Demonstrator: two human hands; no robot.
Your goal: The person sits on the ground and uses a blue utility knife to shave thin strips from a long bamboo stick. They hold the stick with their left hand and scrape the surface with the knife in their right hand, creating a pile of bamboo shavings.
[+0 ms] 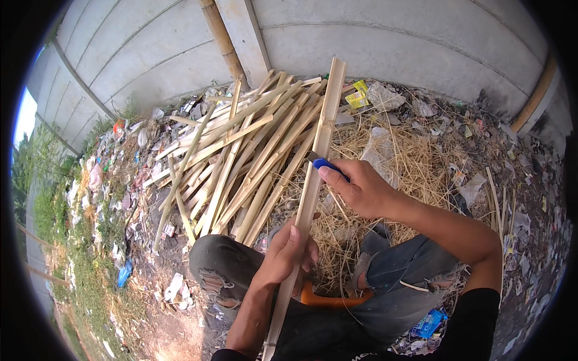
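A long split-bamboo slat (pixel 323 129) slants up and away from my lap, its hollow inner side facing me. My left hand (pixel 288 253) is wrapped round its lower part, above my knees. In my right hand (pixel 361 188) is a blue-handled knife (pixel 330 168). Its short dark blade lies against the slat, a little above the middle. Behind the slat and to the left, a loose heap of bamboo slats (pixel 241 144) lies on the ground. Some of the heap is hidden by the slat and my knee.
Pale shavings (pixel 415 159) cover the ground beyond my right hand. An orange curved thing (pixel 334 299) lies between my legs, partly hidden. A bamboo pole (pixel 221 37) leans at the grey panel wall (pixel 385 48). Scattered litter and a blue wrapper (pixel 428 323) lie around, with weeds to the left.
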